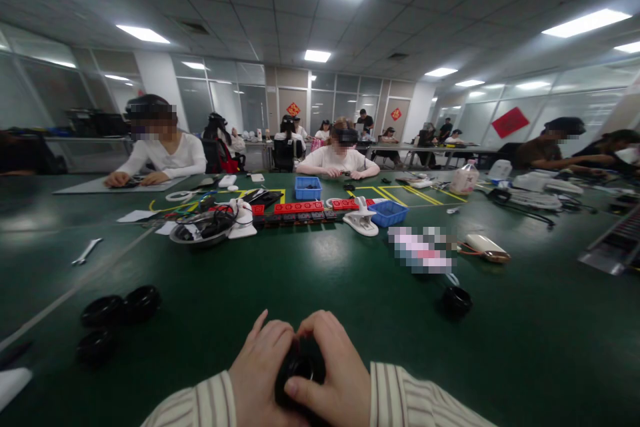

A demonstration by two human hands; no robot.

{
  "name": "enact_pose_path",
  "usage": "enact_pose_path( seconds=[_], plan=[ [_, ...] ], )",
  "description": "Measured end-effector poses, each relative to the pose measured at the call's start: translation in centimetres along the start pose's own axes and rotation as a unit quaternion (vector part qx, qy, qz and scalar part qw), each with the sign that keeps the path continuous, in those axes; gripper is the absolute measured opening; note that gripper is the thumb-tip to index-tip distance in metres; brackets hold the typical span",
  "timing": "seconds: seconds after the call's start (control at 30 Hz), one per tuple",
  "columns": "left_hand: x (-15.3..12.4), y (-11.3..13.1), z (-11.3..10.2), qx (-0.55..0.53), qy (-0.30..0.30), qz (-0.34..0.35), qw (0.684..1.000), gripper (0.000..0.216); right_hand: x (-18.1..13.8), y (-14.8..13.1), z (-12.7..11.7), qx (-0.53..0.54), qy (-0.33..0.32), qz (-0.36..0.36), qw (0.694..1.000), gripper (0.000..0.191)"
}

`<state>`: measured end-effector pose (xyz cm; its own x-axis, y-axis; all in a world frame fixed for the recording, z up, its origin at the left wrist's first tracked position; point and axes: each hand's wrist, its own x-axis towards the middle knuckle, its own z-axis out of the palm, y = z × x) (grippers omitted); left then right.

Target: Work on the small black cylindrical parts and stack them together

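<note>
Between my two hands, low in the middle of the head view, is a black round ring-like part (301,368) with a glossy inner rim. My right hand (336,367) wraps over its far side, the thumb pressed across its near edge. My left hand (263,368) grips it from the other side, most fingers curled and one finger sticking up. Similar black rings lie on the green table (240,293): a cluster of three at left, one of them a black ring (143,302), and a single black ring (457,301) at right.
A wrench (87,251) lies at left. Across the middle stand a metal bowl of cables (203,240), red power strips (299,207), a white clip (363,219) and blue bins (389,213). A power bank (487,248) lies at right. Several people sit around the table.
</note>
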<state>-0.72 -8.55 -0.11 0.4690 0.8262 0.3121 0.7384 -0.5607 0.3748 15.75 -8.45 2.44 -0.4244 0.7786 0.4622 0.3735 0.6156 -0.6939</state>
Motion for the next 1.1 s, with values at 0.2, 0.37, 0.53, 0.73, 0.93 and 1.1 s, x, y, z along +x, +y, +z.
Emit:
enact_pose_path(
  seconds=[0.2,0.37,0.53,0.73,0.93,1.1],
  plan=[
    [0.3,-0.4,1.3,0.010,0.015,-0.005,1.000,0.055,0.2,1.3,0.7,-0.055,-0.054,0.006,0.997,0.046],
    [0.4,-1.1,1.6,-0.004,-0.015,-0.015,1.000,0.045,0.4,2.0,1.0,-0.085,-0.082,-0.027,0.993,0.044],
    [0.3,-0.8,0.4,-0.042,-0.030,-0.012,0.999,0.040,0.8,1.0,0.2,-0.044,-0.123,-0.082,0.988,0.019],
    [0.5,-1.1,-0.2,-0.082,-0.064,-0.004,0.995,0.054,0.9,1.1,-0.2,0.033,-0.150,-0.215,0.964,0.032],
    [-0.1,-0.7,0.7,-0.074,-0.005,-0.024,0.997,0.081,0.2,1.7,-0.2,-0.023,-0.031,-0.126,0.991,0.038],
    [0.1,-0.7,1.9,-0.019,-0.009,-0.066,0.998,0.045,-0.1,2.5,0.2,-0.039,-0.033,-0.077,0.996,0.042]
  ],
)
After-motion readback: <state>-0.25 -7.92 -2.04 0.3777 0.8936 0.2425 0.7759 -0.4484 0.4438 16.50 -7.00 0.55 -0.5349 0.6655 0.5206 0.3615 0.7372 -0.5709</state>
